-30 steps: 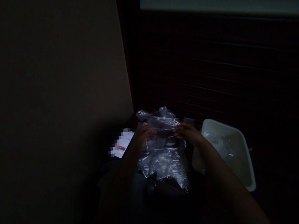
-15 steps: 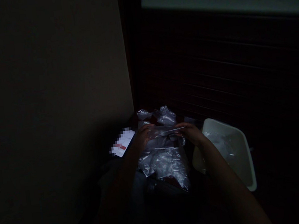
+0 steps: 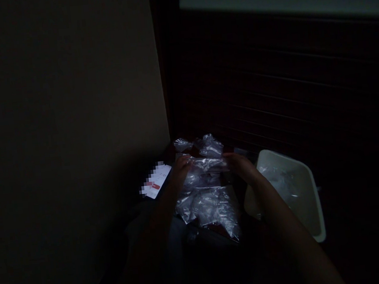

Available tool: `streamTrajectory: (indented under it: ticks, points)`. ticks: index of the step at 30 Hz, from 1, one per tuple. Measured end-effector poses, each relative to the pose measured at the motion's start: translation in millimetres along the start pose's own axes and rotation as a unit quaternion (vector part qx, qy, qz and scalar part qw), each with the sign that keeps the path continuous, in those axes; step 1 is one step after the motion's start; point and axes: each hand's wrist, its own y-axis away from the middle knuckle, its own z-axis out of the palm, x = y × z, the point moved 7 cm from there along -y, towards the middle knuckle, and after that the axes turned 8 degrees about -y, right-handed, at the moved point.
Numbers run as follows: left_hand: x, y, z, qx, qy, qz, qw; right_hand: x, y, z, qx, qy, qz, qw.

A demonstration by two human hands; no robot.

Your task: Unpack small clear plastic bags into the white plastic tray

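A clear plastic bag (image 3: 208, 163) is stretched between my two hands, its film catching the light. My left hand (image 3: 181, 166) grips its left end with closed fingers. At the right end, my right hand (image 3: 239, 163) pinches the film; the fingertips are dim. Just below lies a pile of crinkled clear plastic bags (image 3: 208, 208), and what they contain, if anything, is too dark to make out. Beyond my hands are further crumpled plastic bags (image 3: 210, 145).
A lit phone (image 3: 158, 181) lies left of my left hand. To the right stands a pale plastic bin (image 3: 310, 210) with clear plastic inside, partly behind my right forearm. A plain wall (image 3: 101, 79) rises on the left, dark slatted panelling (image 3: 253, 76) ahead.
The stretched bag has tilted and bunched, its upper side now catching more light. My left hand has shifted slightly left; my right hand has turned a little.
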Motion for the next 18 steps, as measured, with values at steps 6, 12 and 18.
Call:
streamTrajectory:
  ticks: [6, 12, 18]
  points:
    - [7, -3, -5.6, 0.034, -0.058, 0.056, 0.996, -2, 5, 7, -0.025, 0.084, -0.025, 0.996]
    - [-1, 2, 5.8, -0.009, 0.020, 0.025, 0.999, -10, 5, 4, -0.006, 0.142, -0.067, 0.988]
    - [7, 16, 25.7, -0.140, 0.107, -0.035, 0.984, -13, 7, 2, 0.005, 0.023, -0.073, 0.997]
